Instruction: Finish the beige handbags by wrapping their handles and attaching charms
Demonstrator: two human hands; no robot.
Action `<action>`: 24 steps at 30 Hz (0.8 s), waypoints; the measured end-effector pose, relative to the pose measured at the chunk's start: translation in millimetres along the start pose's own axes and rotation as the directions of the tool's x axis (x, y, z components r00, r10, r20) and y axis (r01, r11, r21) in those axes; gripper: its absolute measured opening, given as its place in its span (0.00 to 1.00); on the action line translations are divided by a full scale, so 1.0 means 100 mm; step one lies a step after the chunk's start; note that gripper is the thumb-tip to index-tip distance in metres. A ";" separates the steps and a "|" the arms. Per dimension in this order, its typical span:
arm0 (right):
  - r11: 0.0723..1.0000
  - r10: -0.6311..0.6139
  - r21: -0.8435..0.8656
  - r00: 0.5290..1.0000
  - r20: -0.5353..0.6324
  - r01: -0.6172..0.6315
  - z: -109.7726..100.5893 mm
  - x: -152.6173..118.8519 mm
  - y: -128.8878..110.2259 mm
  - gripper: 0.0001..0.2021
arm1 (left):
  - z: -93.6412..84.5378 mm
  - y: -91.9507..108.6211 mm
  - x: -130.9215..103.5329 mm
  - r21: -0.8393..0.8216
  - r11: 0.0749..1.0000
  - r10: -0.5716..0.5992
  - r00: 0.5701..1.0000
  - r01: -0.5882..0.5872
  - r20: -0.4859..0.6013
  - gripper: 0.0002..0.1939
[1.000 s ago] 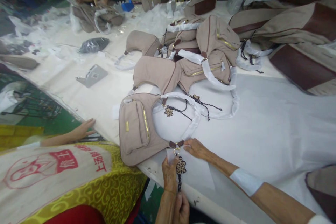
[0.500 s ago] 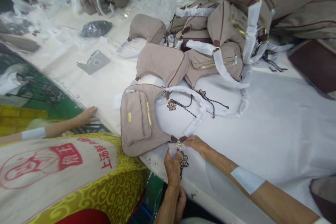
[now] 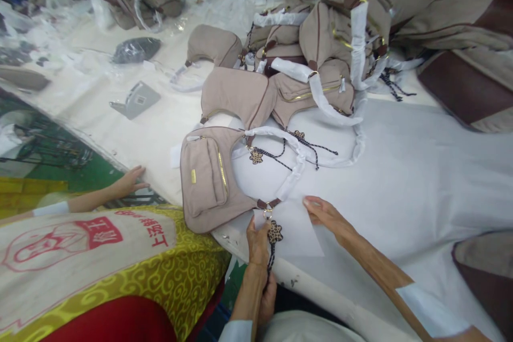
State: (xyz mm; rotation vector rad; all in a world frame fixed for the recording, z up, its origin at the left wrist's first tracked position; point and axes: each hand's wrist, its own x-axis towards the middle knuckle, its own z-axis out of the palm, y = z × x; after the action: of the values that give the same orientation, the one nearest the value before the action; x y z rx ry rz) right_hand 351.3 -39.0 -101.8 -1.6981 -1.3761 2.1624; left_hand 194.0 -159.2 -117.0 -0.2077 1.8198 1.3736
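Note:
A taupe shoulder bag (image 3: 202, 176) lies at the table's near edge, its strap (image 3: 294, 171) wrapped in white. From the ring at its lower strap end hangs a leopard-print flower charm (image 3: 275, 231) with dark cords. Beneath the charm is a thin white sheet (image 3: 298, 235). My left hand (image 3: 258, 240) is closed at the sheet's left end, right beside the charm. To the right, my right hand (image 3: 326, 219) pinches the sheet's upper right corner, fingers together. Parts of the sheet blend into the pale table cover.
Several similar bags (image 3: 236, 91) are piled behind. A grey stand (image 3: 136, 100) and a plastic-wrapped dark bundle (image 3: 136, 49) lie farther left. A co-worker's hand (image 3: 128, 181) touches the table edge at left. Part of another hand (image 3: 267, 299) shows below my left forearm.
My right hand has moved right, away from the bag's strap ring, and more of the white sheet shows. My left hand stays beside the charm. The whole view has shifted slightly.

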 end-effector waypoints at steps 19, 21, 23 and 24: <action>0.919 0.185 0.333 0.976 0.113 -0.213 1.16 -0.73 1.12 0.25 | -0.08 0.06 0.03 0.027 0.998 0.049 0.994 -0.052 0.098 0.17; 0.934 0.125 0.319 0.983 0.131 -0.161 1.27 -0.66 1.01 0.23 | -0.08 0.06 0.02 0.021 0.999 0.046 0.992 -0.049 0.120 0.17; 0.952 0.160 0.241 0.978 0.137 -0.190 1.34 -0.64 0.98 0.17 | -0.09 0.06 0.03 0.027 0.998 0.047 0.991 -0.050 0.126 0.18; 0.959 0.204 0.171 0.970 0.130 -0.224 1.35 -0.66 1.00 0.15 | -0.10 0.06 0.05 0.030 0.998 0.049 0.991 -0.053 0.122 0.18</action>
State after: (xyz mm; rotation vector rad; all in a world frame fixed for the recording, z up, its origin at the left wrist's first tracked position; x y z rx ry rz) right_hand 312.7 -214.5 -119.9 -1.7525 -1.0133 2.4461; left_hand 182.6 -163.5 -115.0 -0.0590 1.7559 1.3601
